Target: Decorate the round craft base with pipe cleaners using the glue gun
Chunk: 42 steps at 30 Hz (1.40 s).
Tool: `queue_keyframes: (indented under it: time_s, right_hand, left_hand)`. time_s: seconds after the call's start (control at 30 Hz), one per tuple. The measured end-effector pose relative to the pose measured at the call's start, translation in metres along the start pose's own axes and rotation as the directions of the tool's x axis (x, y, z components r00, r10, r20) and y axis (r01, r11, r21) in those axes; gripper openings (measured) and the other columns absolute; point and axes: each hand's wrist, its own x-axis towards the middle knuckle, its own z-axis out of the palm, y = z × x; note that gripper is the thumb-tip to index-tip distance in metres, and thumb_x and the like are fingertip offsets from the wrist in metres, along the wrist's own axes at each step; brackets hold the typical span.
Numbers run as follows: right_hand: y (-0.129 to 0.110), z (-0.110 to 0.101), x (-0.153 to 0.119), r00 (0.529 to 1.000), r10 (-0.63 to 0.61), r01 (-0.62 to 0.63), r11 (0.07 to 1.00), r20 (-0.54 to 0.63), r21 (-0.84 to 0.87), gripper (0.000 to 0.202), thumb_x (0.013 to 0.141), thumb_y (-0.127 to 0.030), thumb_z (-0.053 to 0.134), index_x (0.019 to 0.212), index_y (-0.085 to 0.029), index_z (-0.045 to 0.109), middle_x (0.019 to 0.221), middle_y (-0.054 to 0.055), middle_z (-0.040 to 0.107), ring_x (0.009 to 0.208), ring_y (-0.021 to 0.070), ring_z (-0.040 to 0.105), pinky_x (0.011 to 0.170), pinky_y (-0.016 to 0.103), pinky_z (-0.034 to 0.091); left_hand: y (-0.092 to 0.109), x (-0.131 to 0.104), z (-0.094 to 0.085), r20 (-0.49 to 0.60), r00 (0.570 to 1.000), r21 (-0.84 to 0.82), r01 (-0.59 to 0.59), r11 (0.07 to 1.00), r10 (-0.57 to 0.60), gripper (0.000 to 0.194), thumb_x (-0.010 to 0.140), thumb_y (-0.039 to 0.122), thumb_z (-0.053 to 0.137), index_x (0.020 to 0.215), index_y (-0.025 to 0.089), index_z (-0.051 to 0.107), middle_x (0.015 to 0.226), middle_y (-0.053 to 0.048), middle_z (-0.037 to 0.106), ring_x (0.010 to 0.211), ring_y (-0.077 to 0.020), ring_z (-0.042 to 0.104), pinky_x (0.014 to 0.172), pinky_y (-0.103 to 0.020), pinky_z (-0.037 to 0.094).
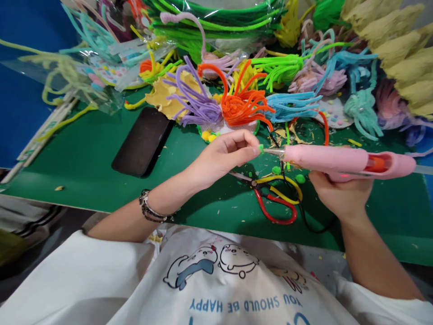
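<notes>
My left hand [225,155] pinches a small green pom-pom [260,148] between thumb and fingertips. The metal nozzle of a pink hot glue gun [326,158] points left and meets the pom-pom or comes very close to it. Wrapped round the gun's handle is my right hand [340,192]; its fingers are partly hidden. Just beyond my left hand lie an orange pipe-cleaner tassel [241,108], a purple one [199,97] and a blue one [291,106]. Loose green pom-poms [300,178] lie below the nozzle.
Scissors [274,194] with red and yellow handles lie below my hands, near the gun's black cord [306,221]. A black phone [142,142] rests on the green table [84,167] at left. Bundles of pipe cleaners [216,27] and yellow crepe paper [395,40] crowd the back.
</notes>
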Motion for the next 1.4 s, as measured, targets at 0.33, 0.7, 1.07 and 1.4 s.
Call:
queue_keyframes:
  time_s: [0.33,0.7,1.07,1.4]
  right_hand:
    - [0.001,0.0,-0.002,0.999,0.024,-0.025,1.0,-0.025,-0.006,0.018,0.075,-0.025,0.069,0.092,-0.028,0.063,0.083,0.0,0.069,0.077,0.0233,0.07,0.072,0.041,0.06]
    - [0.004,0.002,-0.004,0.999,0.024,-0.024,1.0,-0.037,-0.002,0.016,0.076,-0.026,0.069,0.091,-0.027,0.065,0.084,0.001,0.07,0.08,0.0251,0.072,0.075,0.042,0.06]
    - [0.001,0.001,-0.002,0.999,0.031,-0.032,0.999,-0.033,-0.041,0.016,0.076,-0.029,0.067,0.091,-0.027,0.062,0.08,0.0,0.068,0.072,0.0214,0.069,0.067,0.037,0.058]
    - [0.01,0.001,-0.004,0.998,0.021,-0.023,0.999,-0.053,-0.027,0.016,0.073,-0.026,0.07,0.088,-0.023,0.063,0.079,-0.002,0.068,0.073,0.0164,0.069,0.069,0.027,0.056]
  left_hand:
    - [0.0,-0.001,0.001,0.001,1.0,0.007,0.007,1.0,-0.007,0.044,0.069,0.051,0.085,0.07,0.019,0.056,0.06,0.006,0.046,0.055,-0.0074,0.036,0.053,-0.024,0.027]
    - [-0.001,-0.002,-0.001,0.02,0.999,0.023,0.029,0.999,-0.03,0.037,0.074,0.044,0.081,0.072,0.02,0.054,0.063,0.005,0.044,0.057,-0.0096,0.037,0.055,-0.027,0.026]
    - [0.0,-0.001,-0.001,0.035,0.999,0.042,0.034,0.999,-0.036,0.04,0.072,0.047,0.082,0.068,0.02,0.054,0.058,0.006,0.043,0.054,-0.0084,0.034,0.053,-0.026,0.025]
    - [0.01,0.013,-0.032,0.062,0.984,0.589,-0.172,0.789,0.169,0.012,0.085,0.026,0.063,0.077,0.017,0.061,0.063,0.004,0.052,0.056,-0.0082,0.045,0.057,-0.022,0.035]
